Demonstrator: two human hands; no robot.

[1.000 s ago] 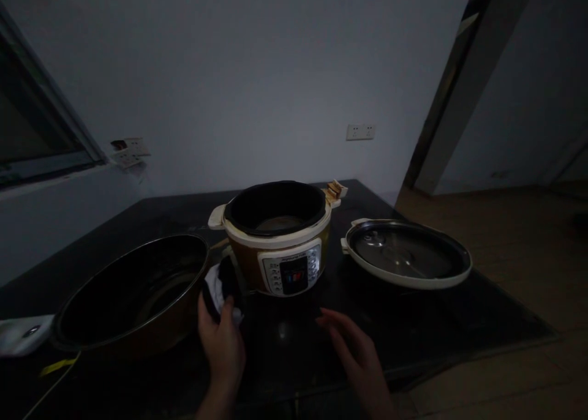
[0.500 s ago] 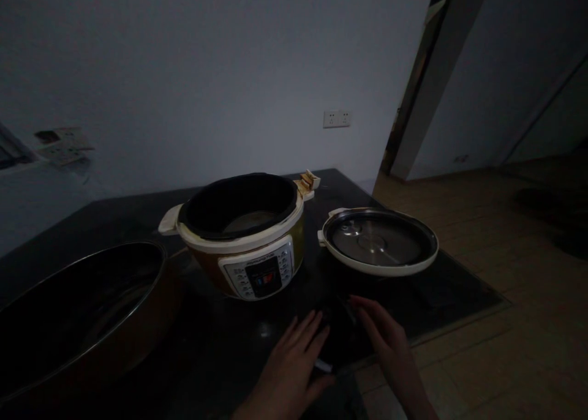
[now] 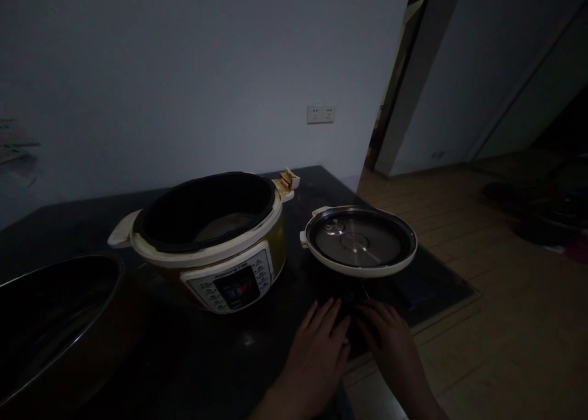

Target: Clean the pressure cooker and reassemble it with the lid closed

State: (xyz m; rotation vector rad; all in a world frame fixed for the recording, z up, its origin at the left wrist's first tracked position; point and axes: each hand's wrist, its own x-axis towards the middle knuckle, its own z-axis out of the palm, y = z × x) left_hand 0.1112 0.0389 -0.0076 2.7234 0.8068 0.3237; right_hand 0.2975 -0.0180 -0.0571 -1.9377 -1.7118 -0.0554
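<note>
At the counter's front edge, my left hand (image 3: 316, 349) reaches over a dark item I cannot make out against the black top. Its fingers are bent forward, and the thumb is drawn near the forefinger beside a small pale spot. Close by on the right, my right hand (image 3: 390, 334) curls its fingers down at the same dark spot; what they hold is hidden in shadow. Beyond both hands lies the round cooker lid (image 3: 361, 270), inner metal side up with a pale rim. To the left stands an electric pressure cooker (image 3: 234, 279), uncovered, its dark inner pot (image 3: 211, 209) showing.
A big dark pan (image 3: 98, 313) with a shiny rim stands at the lower left. The black countertop (image 3: 312, 187) ends on the right above a wooden-looking floor (image 3: 459, 346). A white wall with a socket plate (image 3: 321, 114) rises behind. The room is dim.
My view has turned right, so the cooker and lid appear further left. My hands have come closer together, and the pale strip under my left hand is now mostly covered.
</note>
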